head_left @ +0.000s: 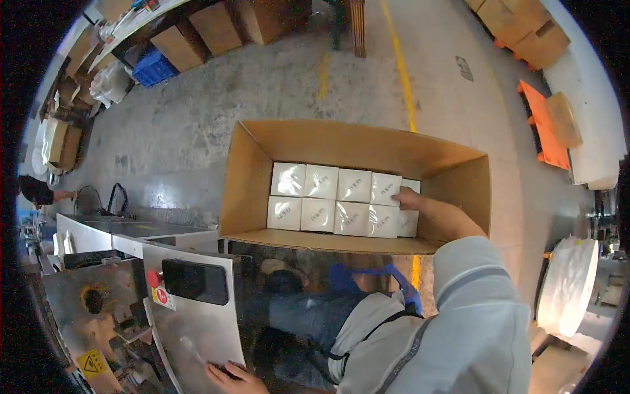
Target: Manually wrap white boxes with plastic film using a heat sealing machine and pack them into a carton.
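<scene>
My right hand (pixel 409 198) reaches into a long open carton (pixel 361 134) and closes on the right edge of a shrink-wrapped white box (pixel 386 187) in the far row. Several similar boxes, glossy with dark print on top, stand packed in two rows. At the right end, behind my hand, one white box (pixel 407 224) seems to sit lower than its neighbours. My left hand (pixel 235 379) lies with fingers stretched out on a slanted metal panel (pixel 190 331) of a machine, holding nothing that shows.
A black phone (pixel 195 281) lies on the panel beside a red button (pixel 154 278). A blue crate (pixel 154 68) and cartons (pixel 216 29) stand at the far left. An orange pallet (pixel 545 128) is at the right. Another person's arm (pixel 62 196) shows at the left edge.
</scene>
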`<state>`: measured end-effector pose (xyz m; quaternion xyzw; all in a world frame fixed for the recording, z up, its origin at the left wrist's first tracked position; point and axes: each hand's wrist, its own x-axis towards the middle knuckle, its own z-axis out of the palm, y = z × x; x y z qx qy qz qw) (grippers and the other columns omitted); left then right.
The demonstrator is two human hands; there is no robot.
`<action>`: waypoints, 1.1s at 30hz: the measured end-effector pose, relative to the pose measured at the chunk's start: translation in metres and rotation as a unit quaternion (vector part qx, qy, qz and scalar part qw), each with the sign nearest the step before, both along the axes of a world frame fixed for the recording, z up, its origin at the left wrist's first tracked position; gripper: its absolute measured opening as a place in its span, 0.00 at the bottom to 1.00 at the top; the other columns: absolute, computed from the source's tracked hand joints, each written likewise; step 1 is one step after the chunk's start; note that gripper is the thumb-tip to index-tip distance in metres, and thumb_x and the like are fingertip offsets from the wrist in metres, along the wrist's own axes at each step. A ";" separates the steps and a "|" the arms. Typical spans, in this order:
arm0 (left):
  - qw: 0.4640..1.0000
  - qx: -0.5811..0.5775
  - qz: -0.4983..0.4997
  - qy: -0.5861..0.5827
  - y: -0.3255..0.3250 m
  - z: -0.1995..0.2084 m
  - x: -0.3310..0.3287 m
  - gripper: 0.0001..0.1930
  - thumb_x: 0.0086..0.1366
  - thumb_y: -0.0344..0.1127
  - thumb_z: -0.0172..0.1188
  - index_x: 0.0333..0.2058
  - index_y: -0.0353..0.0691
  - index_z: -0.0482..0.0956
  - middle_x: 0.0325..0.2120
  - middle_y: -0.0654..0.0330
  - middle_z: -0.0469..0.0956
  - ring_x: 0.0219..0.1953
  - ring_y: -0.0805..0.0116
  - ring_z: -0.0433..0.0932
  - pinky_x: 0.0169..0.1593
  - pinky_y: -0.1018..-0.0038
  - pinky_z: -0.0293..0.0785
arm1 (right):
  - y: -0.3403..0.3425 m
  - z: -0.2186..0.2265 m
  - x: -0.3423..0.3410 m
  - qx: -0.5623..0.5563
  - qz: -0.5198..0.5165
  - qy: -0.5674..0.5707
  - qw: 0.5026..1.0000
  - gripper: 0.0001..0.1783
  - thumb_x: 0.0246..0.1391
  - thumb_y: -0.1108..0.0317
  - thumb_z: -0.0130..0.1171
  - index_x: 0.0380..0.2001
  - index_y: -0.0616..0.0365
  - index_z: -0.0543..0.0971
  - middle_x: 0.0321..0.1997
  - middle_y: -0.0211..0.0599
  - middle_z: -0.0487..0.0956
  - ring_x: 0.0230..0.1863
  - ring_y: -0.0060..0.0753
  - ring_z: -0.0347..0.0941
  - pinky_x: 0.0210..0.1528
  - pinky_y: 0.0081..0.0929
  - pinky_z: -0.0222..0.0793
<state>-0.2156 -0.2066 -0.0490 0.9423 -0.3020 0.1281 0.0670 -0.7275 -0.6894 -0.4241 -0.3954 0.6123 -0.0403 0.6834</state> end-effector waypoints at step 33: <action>0.709 -0.385 0.561 0.186 0.525 0.043 -0.078 0.22 0.64 0.45 0.62 0.49 0.32 0.79 0.43 0.52 0.81 0.43 0.60 0.79 0.53 0.63 0.74 | 0.111 0.326 0.325 -0.471 0.501 -0.086 0.721 0.31 0.60 0.63 0.60 0.63 0.63 0.65 0.50 0.54 0.79 0.49 0.54 0.76 0.50 0.39 0.72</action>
